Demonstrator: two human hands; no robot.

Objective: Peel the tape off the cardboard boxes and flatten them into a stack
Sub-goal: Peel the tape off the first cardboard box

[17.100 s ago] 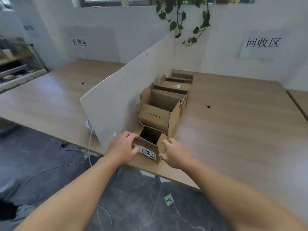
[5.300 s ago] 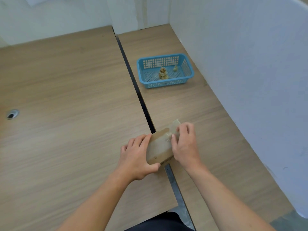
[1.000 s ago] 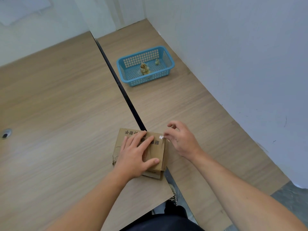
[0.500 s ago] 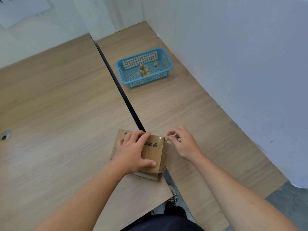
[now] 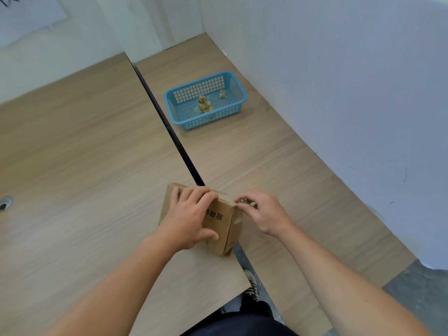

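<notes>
Cardboard box [image 5: 219,221], small and brown with printed characters on top, sits by the near right corner of the left table [image 5: 72,154]. Its right side reaches over the dark gap [image 5: 174,141] that splits this table from the right table [image 5: 278,161].

The person's left hand [image 5: 189,219] lies palm down on the box. The fingers are spread and only slightly bent across the top, and the thumb is stretched out toward the near edge, pressing the box to the table. That hand covers most of the top and the left half of the print. I cannot tell whether the fingertips hook over the far edge.

The right hand [image 5: 264,212] is at the box's upper right corner, with thumb and forefinger closed in a pinch on a small glinting bit of clear tape [image 5: 242,202]. The other fingers are curled loosely behind. The tape is so thin and shiny that I cannot make out how much is lifted or where it runs down the side. The right face of the box shows a slanted flap edge, partly in shadow.

Well away, toward the far end of the right table and close to the gap, stands a blue basket [image 5: 208,121] with two crumpled yellowish wads [image 5: 204,104] inside, too small to identify for certain. A white partition [image 5: 339,93] runs along the right edge of that table.

At the left edge of the left table a cable hole [image 5: 3,204] is cut off by the frame, as is a sheet of paper [image 5: 24,18] on the wall, its writing unreadable. Below the near edge, a shoe [image 5: 252,284] shows through the gap.
</notes>
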